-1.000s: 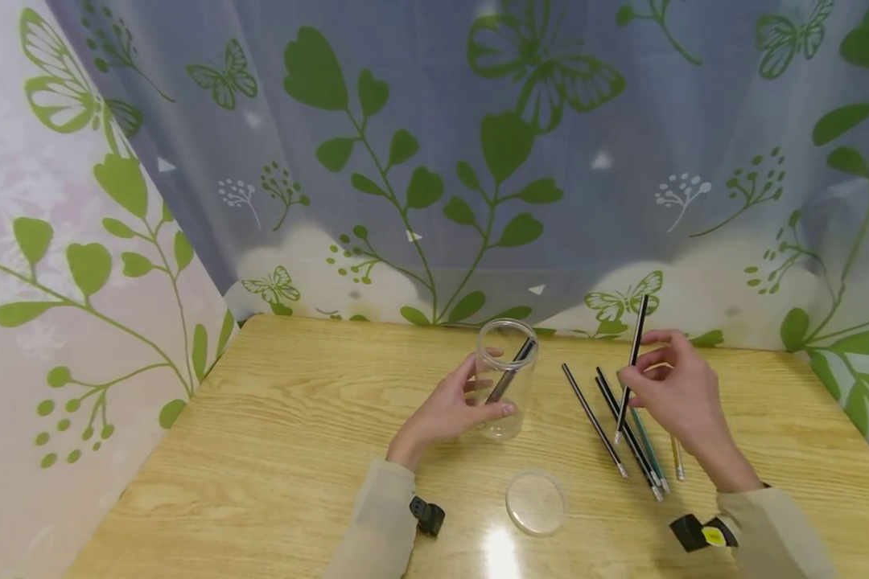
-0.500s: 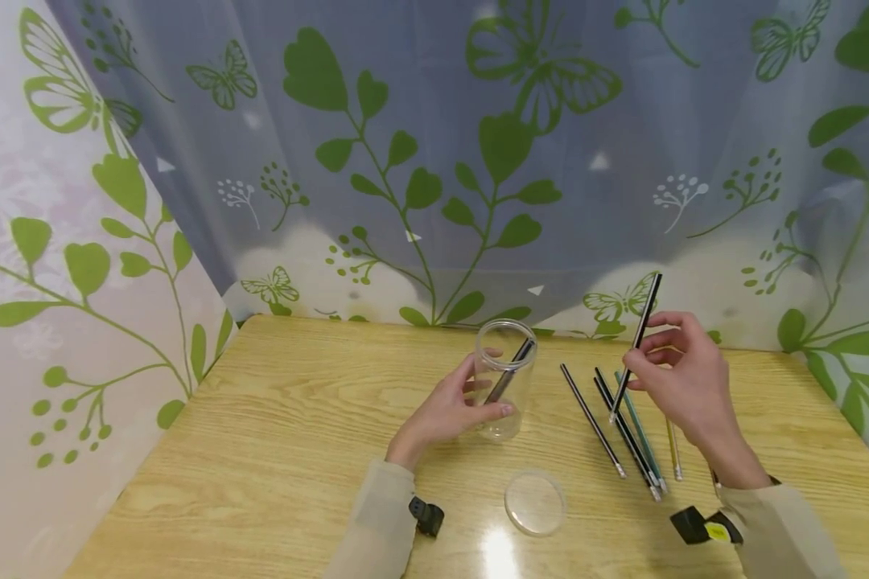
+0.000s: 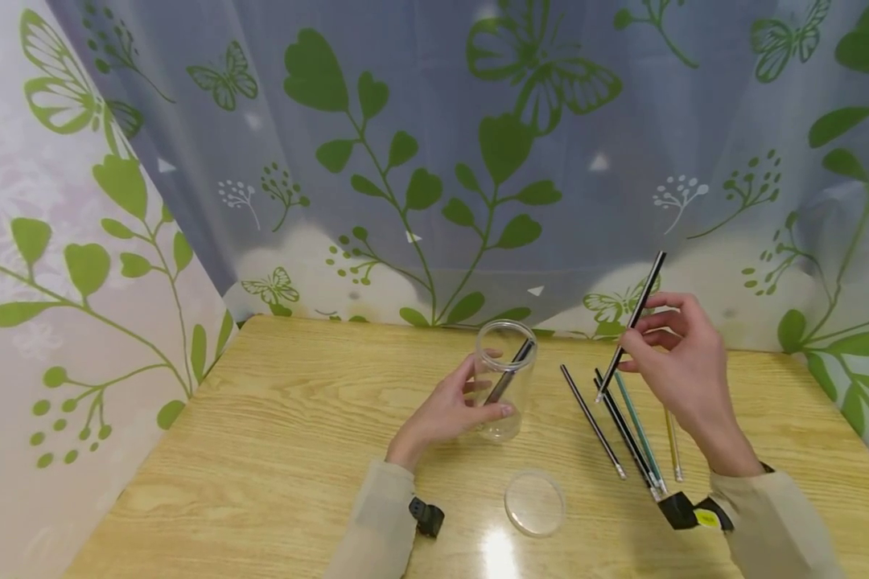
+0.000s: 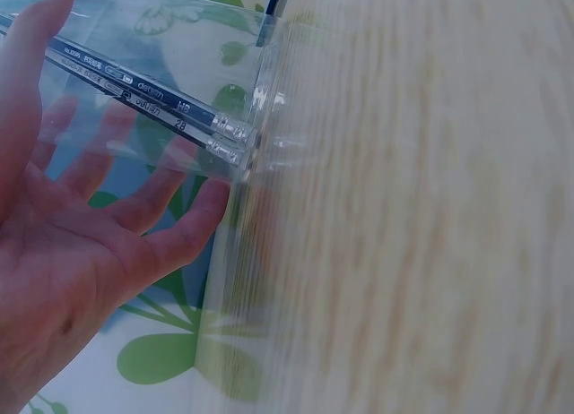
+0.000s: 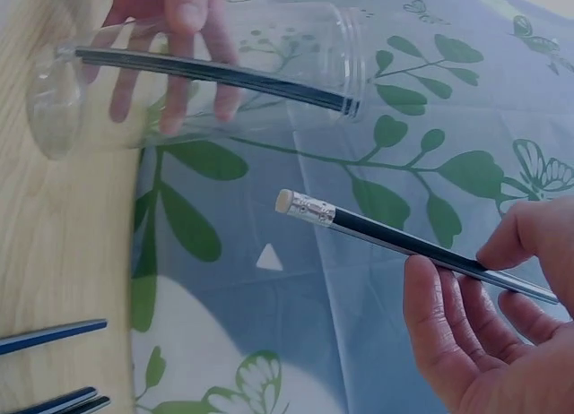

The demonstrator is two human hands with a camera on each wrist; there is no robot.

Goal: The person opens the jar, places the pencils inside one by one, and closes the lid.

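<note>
Pencil pinched in my right grip, tilted, eraser down, right of the jar held by my left grip; lowered at this slant, it might catch the rim.

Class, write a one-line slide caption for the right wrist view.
Right hand pinching a pencil; left hand holding a clear jar with dark pencils inside.

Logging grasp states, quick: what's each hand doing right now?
Left hand: holding the clear, lidless jar.
Right hand: pinching an eraser-tipped black pencil.
</note>
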